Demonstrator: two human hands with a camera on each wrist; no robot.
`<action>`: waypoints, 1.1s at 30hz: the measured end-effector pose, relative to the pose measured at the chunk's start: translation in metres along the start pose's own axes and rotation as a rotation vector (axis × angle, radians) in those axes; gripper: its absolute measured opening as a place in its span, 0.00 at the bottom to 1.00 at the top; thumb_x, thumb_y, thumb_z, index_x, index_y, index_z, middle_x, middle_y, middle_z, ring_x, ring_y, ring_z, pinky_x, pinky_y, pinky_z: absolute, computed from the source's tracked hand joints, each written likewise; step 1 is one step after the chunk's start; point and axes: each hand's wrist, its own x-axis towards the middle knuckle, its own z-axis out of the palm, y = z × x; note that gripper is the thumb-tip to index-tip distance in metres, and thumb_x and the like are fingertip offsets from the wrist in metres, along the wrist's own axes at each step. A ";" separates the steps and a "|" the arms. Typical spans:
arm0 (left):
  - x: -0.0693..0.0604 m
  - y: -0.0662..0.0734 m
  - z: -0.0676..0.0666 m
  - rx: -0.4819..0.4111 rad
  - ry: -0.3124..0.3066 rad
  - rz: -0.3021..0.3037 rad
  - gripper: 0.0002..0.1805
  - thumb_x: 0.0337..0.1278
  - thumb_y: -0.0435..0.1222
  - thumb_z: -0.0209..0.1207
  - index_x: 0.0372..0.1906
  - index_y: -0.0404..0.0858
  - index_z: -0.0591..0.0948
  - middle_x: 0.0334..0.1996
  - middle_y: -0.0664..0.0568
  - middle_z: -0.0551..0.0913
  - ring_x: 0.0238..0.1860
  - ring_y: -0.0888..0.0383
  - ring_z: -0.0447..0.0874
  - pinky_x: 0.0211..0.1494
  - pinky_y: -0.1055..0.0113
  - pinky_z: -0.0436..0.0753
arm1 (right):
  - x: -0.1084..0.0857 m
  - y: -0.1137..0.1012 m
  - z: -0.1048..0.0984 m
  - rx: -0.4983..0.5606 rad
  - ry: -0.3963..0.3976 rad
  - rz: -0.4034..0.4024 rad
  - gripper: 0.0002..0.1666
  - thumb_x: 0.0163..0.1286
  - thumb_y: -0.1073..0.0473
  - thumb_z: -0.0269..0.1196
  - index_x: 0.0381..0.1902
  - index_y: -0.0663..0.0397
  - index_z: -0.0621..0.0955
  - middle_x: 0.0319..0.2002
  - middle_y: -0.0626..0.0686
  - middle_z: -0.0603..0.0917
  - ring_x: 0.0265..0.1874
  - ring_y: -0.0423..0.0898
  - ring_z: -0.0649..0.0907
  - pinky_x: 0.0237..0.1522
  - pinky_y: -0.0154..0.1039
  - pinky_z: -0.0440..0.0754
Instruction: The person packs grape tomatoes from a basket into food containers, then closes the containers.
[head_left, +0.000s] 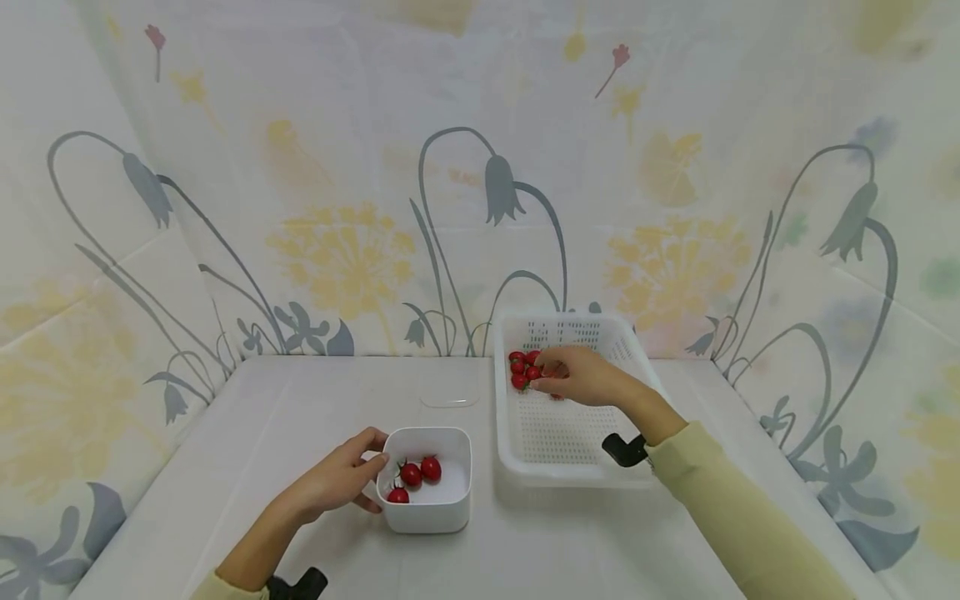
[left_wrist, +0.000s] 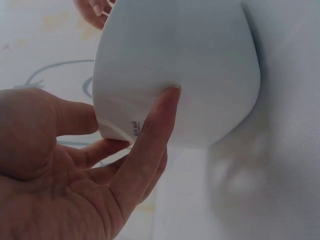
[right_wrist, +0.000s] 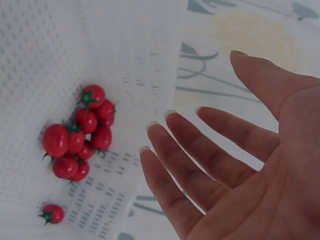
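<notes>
A cluster of red tomatoes (right_wrist: 76,142) is lying in the far left part of a white basket (head_left: 551,433). My right hand (head_left: 579,375) is hanging over them, thumb apart from spread fingers, gripping nothing; I cannot tell whether it is touching any. My left hand (head_left: 345,471) is holding a white box (head_left: 427,518) by its left side, fingertips resting on the rim and outer wall. Three more tomatoes (head_left: 410,476) are lying inside, two side by side, one in the near left corner. The basket's left wall is standing between my right hand and the box; my fingers are hiding part of the cluster. A clear flat piece (head_left: 448,393) is lying beyond the box. The basket's long axis is running from the desk's (head_left: 315,400) far edge toward its near edge. In the right wrist view, one separate tomato's (right_wrist: 54,214) stem is pointing left.
</notes>
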 end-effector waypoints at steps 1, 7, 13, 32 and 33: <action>0.000 0.000 0.000 0.000 0.000 0.002 0.17 0.77 0.32 0.51 0.64 0.30 0.70 0.63 0.33 0.73 0.45 0.46 0.84 0.35 0.54 0.91 | 0.001 0.004 -0.001 -0.003 0.009 0.010 0.24 0.72 0.50 0.66 0.56 0.63 0.82 0.44 0.55 0.86 0.44 0.52 0.83 0.47 0.50 0.85; 0.001 -0.002 0.000 0.001 0.000 0.000 0.17 0.77 0.32 0.51 0.64 0.30 0.70 0.63 0.33 0.72 0.46 0.46 0.84 0.34 0.54 0.91 | 0.008 0.027 -0.003 0.013 0.047 0.107 0.27 0.72 0.49 0.66 0.56 0.67 0.81 0.47 0.61 0.85 0.48 0.58 0.83 0.49 0.53 0.85; 0.001 -0.002 0.001 0.001 0.004 -0.009 0.17 0.77 0.32 0.51 0.64 0.31 0.70 0.63 0.34 0.72 0.46 0.46 0.84 0.34 0.54 0.91 | 0.013 0.047 -0.001 0.053 0.025 0.253 0.30 0.71 0.50 0.66 0.57 0.72 0.78 0.51 0.68 0.84 0.46 0.59 0.85 0.47 0.53 0.86; 0.001 0.000 0.001 0.012 0.012 -0.014 0.17 0.77 0.33 0.52 0.63 0.32 0.71 0.62 0.36 0.73 0.46 0.46 0.83 0.34 0.55 0.91 | 0.030 0.092 0.020 0.165 -0.088 0.487 0.26 0.72 0.53 0.65 0.50 0.77 0.82 0.39 0.66 0.87 0.37 0.57 0.89 0.38 0.45 0.91; 0.001 0.000 0.001 0.012 0.012 -0.013 0.17 0.77 0.33 0.52 0.63 0.32 0.71 0.62 0.36 0.73 0.46 0.46 0.83 0.34 0.55 0.91 | 0.032 0.093 0.021 0.177 -0.091 0.499 0.26 0.71 0.54 0.65 0.50 0.77 0.82 0.39 0.66 0.87 0.37 0.57 0.89 0.38 0.45 0.91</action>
